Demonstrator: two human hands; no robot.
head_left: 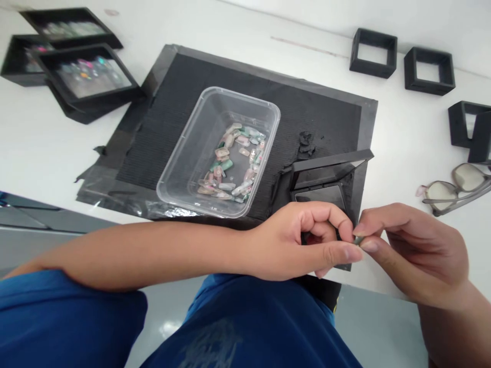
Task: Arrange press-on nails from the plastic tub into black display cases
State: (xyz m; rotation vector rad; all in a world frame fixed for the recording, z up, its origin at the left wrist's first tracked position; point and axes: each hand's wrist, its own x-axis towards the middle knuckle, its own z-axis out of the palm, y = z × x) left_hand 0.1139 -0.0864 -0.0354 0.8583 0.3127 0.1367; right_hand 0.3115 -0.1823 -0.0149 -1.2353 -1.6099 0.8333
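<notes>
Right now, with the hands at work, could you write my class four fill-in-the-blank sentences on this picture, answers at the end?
1. The left hand and right hand each pinch the same small piece between forefinger and ____.
2. The plastic container rests on a ____ mat.
3. The glasses lie on the picture's ____ side, not its left.
4. The colour of the sleeve is ____.

Missing words: thumb; black; right; blue.

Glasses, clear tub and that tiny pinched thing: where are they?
Glasses (469, 176): head view, on a lens.
Clear tub (192, 145): head view, inner side wall.
Tiny pinched thing (358, 239): head view, its middle.
</notes>
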